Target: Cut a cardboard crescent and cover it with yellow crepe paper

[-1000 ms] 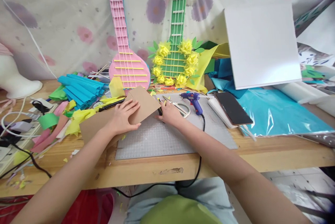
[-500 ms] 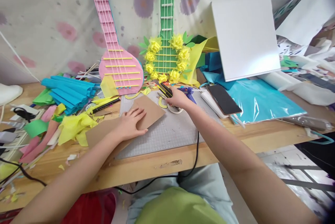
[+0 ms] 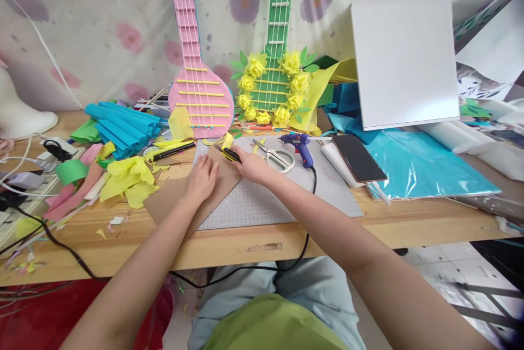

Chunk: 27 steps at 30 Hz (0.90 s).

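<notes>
My left hand (image 3: pixel 202 179) lies flat on a piece of brown cardboard (image 3: pixel 167 195), its fingers stretched toward the far edge. The cardboard rests partly on a grey cutting mat (image 3: pixel 262 202) and partly on the wooden table. In my right hand (image 3: pixel 251 166) is a yellow and black utility knife (image 3: pixel 230 154), held over the cardboard just right of my left fingers. Whether its blade touches the cardboard I cannot tell. Scissors (image 3: pixel 280 160) with pale handles and a blue glue gun (image 3: pixel 298 147) lie on the mat beyond my right hand.
A pink paper guitar (image 3: pixel 200 96) and a green one (image 3: pixel 270 88) with yellow flowers stand at the back. Yellow crepe paper (image 3: pixel 126 178) and blue paper (image 3: pixel 123 126) lie left. A phone (image 3: pixel 358 158) and a blue plastic-wrapped sheet (image 3: pixel 426 167) lie right. The glue gun's cord (image 3: pixel 307 241) hangs over the front edge.
My right hand has lifted the utility knife from beside the scissors and brought it left over the cardboard. The scissors and glue gun are now uncovered. The view has shifted slightly left.
</notes>
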Each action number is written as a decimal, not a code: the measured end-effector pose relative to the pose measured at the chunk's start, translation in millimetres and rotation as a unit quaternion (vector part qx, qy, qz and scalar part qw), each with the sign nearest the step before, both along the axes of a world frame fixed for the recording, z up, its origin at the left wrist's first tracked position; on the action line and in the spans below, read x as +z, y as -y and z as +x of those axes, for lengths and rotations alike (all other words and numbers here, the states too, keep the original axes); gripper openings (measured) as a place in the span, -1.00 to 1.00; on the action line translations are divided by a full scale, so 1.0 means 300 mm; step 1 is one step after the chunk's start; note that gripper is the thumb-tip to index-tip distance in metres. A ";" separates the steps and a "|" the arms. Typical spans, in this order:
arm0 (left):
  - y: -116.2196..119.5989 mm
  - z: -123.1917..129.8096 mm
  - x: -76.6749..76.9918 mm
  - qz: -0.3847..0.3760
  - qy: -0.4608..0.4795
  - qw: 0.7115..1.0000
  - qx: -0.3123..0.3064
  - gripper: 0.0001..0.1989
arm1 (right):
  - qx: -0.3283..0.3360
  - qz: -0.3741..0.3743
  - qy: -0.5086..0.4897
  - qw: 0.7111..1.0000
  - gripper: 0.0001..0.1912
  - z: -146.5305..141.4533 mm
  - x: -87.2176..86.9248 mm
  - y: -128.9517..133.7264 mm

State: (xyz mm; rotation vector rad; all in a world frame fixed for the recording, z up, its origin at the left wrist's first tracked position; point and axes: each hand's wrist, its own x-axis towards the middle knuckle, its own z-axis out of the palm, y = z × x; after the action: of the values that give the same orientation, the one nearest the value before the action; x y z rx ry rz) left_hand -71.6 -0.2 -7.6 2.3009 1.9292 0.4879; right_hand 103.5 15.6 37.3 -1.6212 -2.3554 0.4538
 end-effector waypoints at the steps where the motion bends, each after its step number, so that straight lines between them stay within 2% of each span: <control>1: -0.011 -0.007 -0.010 0.005 0.007 1.000 0.017 -0.41 | 0.011 0.007 0.017 1.000 -0.48 -0.026 -0.010 -0.004; 6: -0.036 -0.011 -0.034 0.003 -0.027 0.999 0.018 -0.48 | 0.023 0.006 0.052 0.998 -0.49 -0.124 -0.047 -0.052; 12: -0.029 0.000 -0.030 -0.011 -0.039 0.999 0.025 -0.47 | 0.054 0.001 0.036 0.998 -0.52 -0.142 -0.051 -0.086; 21: -0.030 0.005 -0.035 -0.006 -0.036 0.999 0.033 -0.48 | 0.052 0.007 0.078 0.996 -0.50 -0.153 -0.028 -0.072; 27: -0.032 0.011 -0.043 0.002 -0.039 0.998 0.047 -0.49 | 0.070 0.034 0.094 0.993 -0.56 -0.132 0.019 -0.059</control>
State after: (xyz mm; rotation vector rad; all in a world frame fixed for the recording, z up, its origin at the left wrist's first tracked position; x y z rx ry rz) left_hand -68.2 9.5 -20.4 2.2720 2.0815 0.4188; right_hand 63.8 33.5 43.2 -1.5359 -2.6027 0.2542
